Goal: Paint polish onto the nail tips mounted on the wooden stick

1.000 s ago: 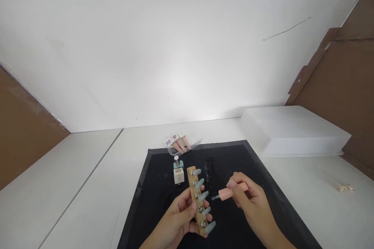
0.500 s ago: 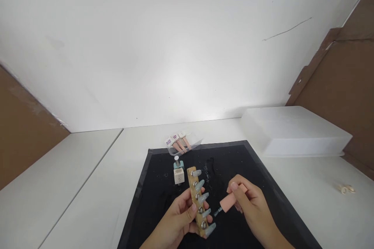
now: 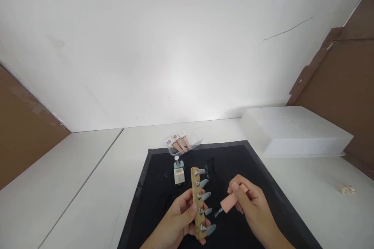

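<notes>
My left hand (image 3: 187,216) grips a narrow wooden strip (image 3: 199,218) that carries several false nails (image 3: 206,196) on round metal studs. The nails are pale grey-blue and point to the right. Between the thumb and fingers of my right hand (image 3: 248,200) is a nail polish brush (image 3: 230,202) with a peach-coloured cap. Its bristle tip, dark and wet-looking, points down-left, a small gap away from the lower nails. Beyond the strip stand a white, square-sided bottle (image 3: 179,176) and a light blue item with a white top (image 3: 178,163).
A black mat (image 3: 228,163) lies under my hands. At its far edge a clear tray (image 3: 194,142) holds peach-capped bottles (image 3: 180,144). A white plastic box (image 3: 298,130) sits at the right, with small beige rings (image 3: 346,189) nearer me. A white wall (image 3: 181,46) rises behind.
My left hand has turned the wooden strip more upright, its upper end swinging right, and rolled it so the nails show more side-on. The brush has barely moved.
</notes>
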`<state>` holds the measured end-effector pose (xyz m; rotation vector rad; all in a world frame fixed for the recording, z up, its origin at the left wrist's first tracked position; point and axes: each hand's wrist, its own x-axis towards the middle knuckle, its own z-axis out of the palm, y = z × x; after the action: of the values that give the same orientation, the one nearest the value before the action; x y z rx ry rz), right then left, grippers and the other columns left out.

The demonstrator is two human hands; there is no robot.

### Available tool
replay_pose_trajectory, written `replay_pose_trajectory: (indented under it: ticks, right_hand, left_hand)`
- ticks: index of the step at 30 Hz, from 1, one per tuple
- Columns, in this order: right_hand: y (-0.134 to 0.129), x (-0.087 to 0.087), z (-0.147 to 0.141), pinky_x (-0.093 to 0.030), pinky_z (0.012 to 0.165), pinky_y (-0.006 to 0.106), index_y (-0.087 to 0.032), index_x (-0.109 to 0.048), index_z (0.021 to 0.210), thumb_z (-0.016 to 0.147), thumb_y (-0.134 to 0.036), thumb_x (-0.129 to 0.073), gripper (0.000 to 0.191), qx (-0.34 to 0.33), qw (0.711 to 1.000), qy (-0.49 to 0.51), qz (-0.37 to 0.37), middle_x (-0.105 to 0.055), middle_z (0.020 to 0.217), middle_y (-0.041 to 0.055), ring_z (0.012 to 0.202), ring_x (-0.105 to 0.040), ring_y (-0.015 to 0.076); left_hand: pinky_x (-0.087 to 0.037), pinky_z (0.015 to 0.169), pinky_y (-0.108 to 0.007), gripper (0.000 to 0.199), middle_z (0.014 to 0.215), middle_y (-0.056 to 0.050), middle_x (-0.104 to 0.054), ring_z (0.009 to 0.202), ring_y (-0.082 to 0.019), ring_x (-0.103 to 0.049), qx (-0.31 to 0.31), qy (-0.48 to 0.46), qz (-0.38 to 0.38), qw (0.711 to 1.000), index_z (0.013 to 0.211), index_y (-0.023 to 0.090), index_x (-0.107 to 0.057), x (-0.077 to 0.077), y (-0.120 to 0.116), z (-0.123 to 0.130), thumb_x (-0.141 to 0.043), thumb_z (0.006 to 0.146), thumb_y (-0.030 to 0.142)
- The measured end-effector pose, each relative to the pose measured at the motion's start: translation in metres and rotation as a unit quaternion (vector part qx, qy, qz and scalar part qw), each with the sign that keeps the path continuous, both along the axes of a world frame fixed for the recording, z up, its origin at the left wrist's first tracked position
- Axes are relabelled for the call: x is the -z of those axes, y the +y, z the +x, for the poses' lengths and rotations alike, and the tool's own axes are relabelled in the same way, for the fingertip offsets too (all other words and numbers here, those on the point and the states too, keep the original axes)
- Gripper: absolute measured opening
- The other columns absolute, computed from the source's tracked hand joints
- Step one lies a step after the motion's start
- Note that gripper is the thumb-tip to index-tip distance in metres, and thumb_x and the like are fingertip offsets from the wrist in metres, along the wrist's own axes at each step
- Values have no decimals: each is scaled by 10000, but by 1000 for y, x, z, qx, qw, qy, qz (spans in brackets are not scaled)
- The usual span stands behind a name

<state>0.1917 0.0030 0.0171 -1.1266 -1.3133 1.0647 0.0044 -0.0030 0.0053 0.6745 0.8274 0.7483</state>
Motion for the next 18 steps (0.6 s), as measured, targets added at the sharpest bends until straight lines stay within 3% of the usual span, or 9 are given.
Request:
replay_pose_trajectory:
  ticks: [13,18]
  right_hand:
    - [1,-1,0,-359,402,234,-209,-537,606,843,-530,-479,402,-1,1000,0,7,-472,345,-57,356,-482,136]
    - [1,2,1,-331,388,229,-210,-542,611,852,-515,-473,394,0,1000,-5,7,-438,351,-65,333,-397,116]
  left_hand:
    - [-524,451,-264,334,838,-46,-532,678,-169,-608,0,-2,-6,1000,1077,155,-557,3,1,0,-591,783,311]
    - [-524,458,-271,322,845,-40,-533,656,-157,-604,-8,-6,-5,1000,1071,163,-549,3,0,1,-595,781,295]
